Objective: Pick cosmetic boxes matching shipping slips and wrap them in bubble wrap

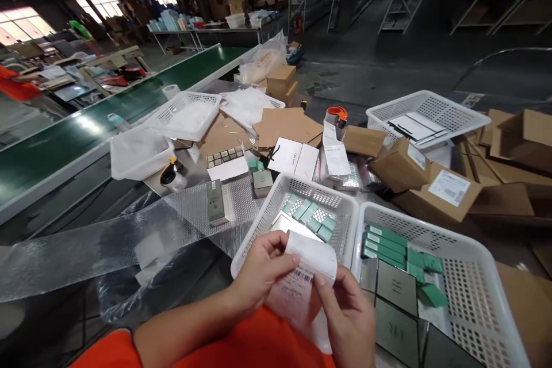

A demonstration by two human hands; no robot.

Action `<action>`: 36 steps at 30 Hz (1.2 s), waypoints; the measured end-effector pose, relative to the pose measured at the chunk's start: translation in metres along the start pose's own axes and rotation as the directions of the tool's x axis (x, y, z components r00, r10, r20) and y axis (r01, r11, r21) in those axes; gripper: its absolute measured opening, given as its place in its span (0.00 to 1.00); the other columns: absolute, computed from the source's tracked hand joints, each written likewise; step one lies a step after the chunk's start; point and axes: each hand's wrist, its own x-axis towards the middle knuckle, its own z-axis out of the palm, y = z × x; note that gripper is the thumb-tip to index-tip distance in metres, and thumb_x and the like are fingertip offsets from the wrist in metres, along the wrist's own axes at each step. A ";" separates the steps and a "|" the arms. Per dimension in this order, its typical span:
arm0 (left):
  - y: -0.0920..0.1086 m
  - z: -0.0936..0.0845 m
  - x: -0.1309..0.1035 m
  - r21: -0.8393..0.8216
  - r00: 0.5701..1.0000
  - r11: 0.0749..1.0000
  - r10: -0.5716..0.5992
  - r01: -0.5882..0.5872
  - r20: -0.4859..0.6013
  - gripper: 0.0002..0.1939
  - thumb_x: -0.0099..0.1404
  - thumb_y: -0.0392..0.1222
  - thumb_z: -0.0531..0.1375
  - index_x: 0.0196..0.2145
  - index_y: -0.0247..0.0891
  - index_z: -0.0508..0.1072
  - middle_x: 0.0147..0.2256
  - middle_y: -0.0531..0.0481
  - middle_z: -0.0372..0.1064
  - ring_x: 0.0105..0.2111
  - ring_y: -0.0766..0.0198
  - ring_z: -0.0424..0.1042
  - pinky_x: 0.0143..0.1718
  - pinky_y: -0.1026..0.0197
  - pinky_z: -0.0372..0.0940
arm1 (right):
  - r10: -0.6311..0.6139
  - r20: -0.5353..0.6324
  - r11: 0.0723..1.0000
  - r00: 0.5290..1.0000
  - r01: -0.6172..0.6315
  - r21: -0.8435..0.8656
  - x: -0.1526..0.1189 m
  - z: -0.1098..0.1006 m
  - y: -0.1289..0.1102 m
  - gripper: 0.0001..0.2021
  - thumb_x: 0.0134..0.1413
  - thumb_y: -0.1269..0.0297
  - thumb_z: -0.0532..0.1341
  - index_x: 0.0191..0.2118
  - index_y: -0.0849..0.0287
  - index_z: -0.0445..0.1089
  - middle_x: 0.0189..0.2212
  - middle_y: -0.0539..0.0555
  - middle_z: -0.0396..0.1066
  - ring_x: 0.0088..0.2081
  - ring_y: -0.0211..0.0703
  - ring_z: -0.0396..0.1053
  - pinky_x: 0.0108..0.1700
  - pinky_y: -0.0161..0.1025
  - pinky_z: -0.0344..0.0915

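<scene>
A curled white paper slip (302,293) with printed text and a barcode is pinched between both hands, low in the centre. My left hand (263,264) grips its upper left part, thumb on top. My right hand (345,310) holds the right edge, thumb beside the barcode. Just beyond the slip is a white perforated basket (259,224) with small green boxes (308,213) inside. The basket to the right (474,287) contains long green boxes (386,244) and several dark square boxes (397,284). A grey-green box (217,201) lies on bubble wrap (172,218) to the left.
Cardboard boxes (448,192) crowd the right side. A white bag (293,158), flat cardboard (287,126), tape dispensers (172,175) and more white baskets (426,109) lie farther back. A green conveyor belt (172,80) crosses the left. Another person's orange sleeve (17,85) shows at the far left.
</scene>
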 end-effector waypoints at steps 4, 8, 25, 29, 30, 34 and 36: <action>-0.004 0.005 0.004 0.021 1.000 1.000 -0.011 0.010 0.029 0.13 0.45 0.40 0.71 0.25 0.34 0.71 0.23 0.53 0.70 0.25 0.69 0.65 0.29 0.65 0.59 | 0.036 -0.032 0.999 0.999 -0.036 -0.009 -0.002 -0.006 0.004 0.13 0.50 0.51 0.65 0.31 0.58 0.72 0.25 0.52 0.71 0.26 0.42 0.67 0.28 0.34 0.64; -0.006 0.005 0.004 0.008 0.999 1.000 -0.024 0.024 0.035 0.12 0.47 0.41 0.70 0.25 0.34 0.71 0.23 0.54 0.68 0.23 0.70 0.63 0.28 0.66 0.57 | 0.056 -0.055 0.998 0.997 -0.056 0.008 -0.004 -0.006 0.003 0.14 0.50 0.51 0.65 0.29 0.58 0.70 0.23 0.51 0.70 0.27 0.43 0.67 0.29 0.35 0.64; -0.014 -0.001 -0.010 0.033 1.000 0.999 0.019 -0.019 0.015 0.11 0.49 0.38 0.69 0.27 0.35 0.70 0.24 0.54 0.68 0.25 0.70 0.64 0.30 0.65 0.59 | 0.013 0.019 1.000 1.000 -0.013 0.001 -0.014 -0.008 0.012 0.11 0.53 0.54 0.64 0.32 0.58 0.71 0.25 0.50 0.70 0.27 0.41 0.66 0.30 0.35 0.62; -0.014 0.000 -0.012 0.065 1.000 0.998 0.012 -0.012 0.006 0.11 0.49 0.38 0.70 0.27 0.35 0.71 0.24 0.53 0.69 0.25 0.69 0.65 0.30 0.65 0.59 | 0.027 0.024 1.000 0.999 -0.027 0.016 -0.017 -0.008 0.009 0.12 0.54 0.54 0.63 0.30 0.58 0.70 0.23 0.50 0.69 0.25 0.40 0.65 0.29 0.34 0.62; -0.015 0.000 -0.012 0.072 1.000 0.997 0.012 -0.012 0.006 0.11 0.48 0.38 0.70 0.27 0.35 0.71 0.24 0.53 0.69 0.25 0.69 0.65 0.30 0.65 0.59 | 0.023 0.024 0.999 0.999 -0.023 0.023 -0.018 -0.008 0.009 0.12 0.53 0.54 0.64 0.30 0.58 0.71 0.23 0.50 0.69 0.26 0.40 0.65 0.29 0.34 0.62; -0.015 0.001 -0.015 0.083 1.000 0.996 0.014 -0.015 0.015 0.11 0.48 0.38 0.70 0.26 0.35 0.70 0.24 0.53 0.69 0.25 0.69 0.64 0.29 0.66 0.58 | 0.014 0.011 0.999 1.000 -0.014 0.035 -0.021 -0.009 0.011 0.11 0.53 0.55 0.64 0.32 0.58 0.71 0.26 0.51 0.71 0.28 0.40 0.66 0.30 0.34 0.63; -0.015 0.001 -0.016 0.091 1.000 0.996 0.012 -0.013 0.008 0.11 0.48 0.38 0.69 0.26 0.35 0.70 0.24 0.53 0.69 0.25 0.69 0.64 0.29 0.66 0.59 | 0.028 0.001 0.999 1.000 -0.028 0.036 -0.022 -0.010 0.012 0.11 0.53 0.54 0.64 0.33 0.58 0.72 0.27 0.51 0.71 0.28 0.40 0.66 0.29 0.33 0.64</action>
